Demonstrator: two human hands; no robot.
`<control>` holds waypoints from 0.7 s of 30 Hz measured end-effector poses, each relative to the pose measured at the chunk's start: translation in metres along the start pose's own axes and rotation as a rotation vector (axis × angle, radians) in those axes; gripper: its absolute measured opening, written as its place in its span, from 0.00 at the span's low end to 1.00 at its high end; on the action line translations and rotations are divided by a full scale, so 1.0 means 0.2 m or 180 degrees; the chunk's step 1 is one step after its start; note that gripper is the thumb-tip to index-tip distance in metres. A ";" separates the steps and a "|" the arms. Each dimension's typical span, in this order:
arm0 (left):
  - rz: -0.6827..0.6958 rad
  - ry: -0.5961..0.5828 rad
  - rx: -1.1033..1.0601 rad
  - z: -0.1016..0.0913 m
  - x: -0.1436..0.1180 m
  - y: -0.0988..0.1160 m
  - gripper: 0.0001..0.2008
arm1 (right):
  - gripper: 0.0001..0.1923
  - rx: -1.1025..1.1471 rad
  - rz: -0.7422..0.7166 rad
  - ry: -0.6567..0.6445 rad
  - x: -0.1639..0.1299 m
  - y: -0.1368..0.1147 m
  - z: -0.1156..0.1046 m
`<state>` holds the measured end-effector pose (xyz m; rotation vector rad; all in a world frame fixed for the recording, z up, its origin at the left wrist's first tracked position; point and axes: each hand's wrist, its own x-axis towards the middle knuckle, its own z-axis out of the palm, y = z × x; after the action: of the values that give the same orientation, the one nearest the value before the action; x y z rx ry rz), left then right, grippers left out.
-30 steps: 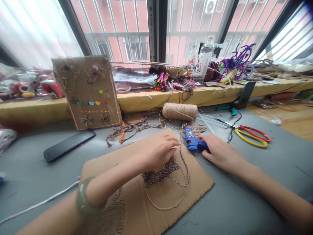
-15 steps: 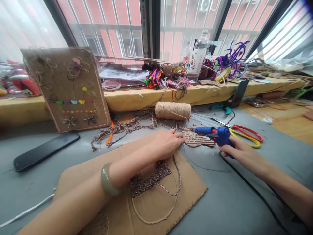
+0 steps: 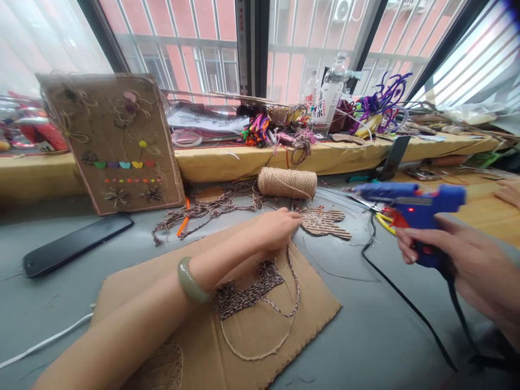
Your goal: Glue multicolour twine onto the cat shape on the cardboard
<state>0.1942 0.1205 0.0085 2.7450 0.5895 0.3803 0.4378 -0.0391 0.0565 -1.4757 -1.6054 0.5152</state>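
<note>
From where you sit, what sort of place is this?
Probably a home craft table by a window: a blue glue gun in the right hand, a jute twine spool, and decorated brown cardboard.

My right hand (image 3: 459,260) grips the blue glue gun (image 3: 410,208) above the grey table (image 3: 365,336), nozzle pointing left, its black cord (image 3: 402,295) trailing across the surface. My left hand (image 3: 278,227) rests on the cardboard sheet (image 3: 264,336), fingertips at its far edge — just beside the braided twine (image 3: 252,290) stuck there. A twine spool (image 3: 287,183) lies beyond, a phone (image 3: 77,244) off to the left.
</note>
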 end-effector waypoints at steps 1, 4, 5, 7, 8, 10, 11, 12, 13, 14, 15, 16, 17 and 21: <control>-0.0089 0.0076 -0.0152 -0.02 -0.01 0.02 0.16 | 0.08 0.0168 -0.0028 0.0192 -0.01 -0.03 0.01; -0.0349 0.0304 -0.0696 -0.09 -0.06 0.14 0.16 | 0.11 0.0635 -0.0021 0.0581 -0.03 -0.14 0.11; -0.0366 0.0291 -0.0913 -0.11 -0.09 0.20 0.18 | 0.13 0.0661 -0.0052 0.0588 -0.04 -0.17 0.16; -0.0327 0.0274 -0.1387 -0.12 -0.15 0.33 0.21 | 0.15 0.0380 -0.0245 0.0368 -0.06 -0.21 0.28; -0.0316 0.0241 -0.2219 -0.12 -0.19 0.39 0.21 | 0.18 0.0132 -0.0342 0.0206 -0.06 -0.23 0.35; -0.0472 0.0292 -0.3227 -0.10 -0.24 0.46 0.20 | 0.27 -0.0330 -0.0545 -0.0096 -0.08 -0.24 0.48; -0.0681 0.0390 -0.3552 -0.08 -0.27 0.47 0.20 | 0.30 -0.0554 -0.0643 -0.0275 -0.08 -0.25 0.53; -0.0912 0.0499 -0.3740 -0.06 -0.29 0.47 0.20 | 0.31 -0.0708 -0.0745 -0.0412 -0.08 -0.26 0.56; -0.1128 0.0597 -0.3871 -0.04 -0.30 0.45 0.19 | 0.32 -0.0836 -0.0829 -0.0569 -0.08 -0.27 0.58; -0.1311 0.0696 -0.3955 -0.03 -0.32 0.43 0.19 | 0.32 -0.0978 -0.0883 -0.0741 -0.06 -0.28 0.57; -0.1435 0.0795 -0.4010 -0.02 -0.32 0.41 0.19 | 0.29 -0.1124 -0.0892 -0.0876 -0.03 -0.29 0.54; -0.1504 0.0908 -0.4038 -0.02 -0.33 0.39 0.19 | 0.26 -0.1311 -0.0857 -0.0992 0.01 -0.29 0.49; -0.1527 0.1025 -0.4045 -0.02 -0.33 0.37 0.19 | 0.21 -0.1532 -0.0744 -0.1015 0.07 -0.27 0.44; -0.1345 0.1346 -0.3996 -0.02 -0.33 0.33 0.18 | 0.17 -0.2302 -0.0090 -0.0360 0.42 -0.08 0.23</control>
<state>0.1588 0.0357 0.0230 1.3150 0.6738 0.8547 0.3983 0.0482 0.0711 -1.9587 -2.0174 -0.0228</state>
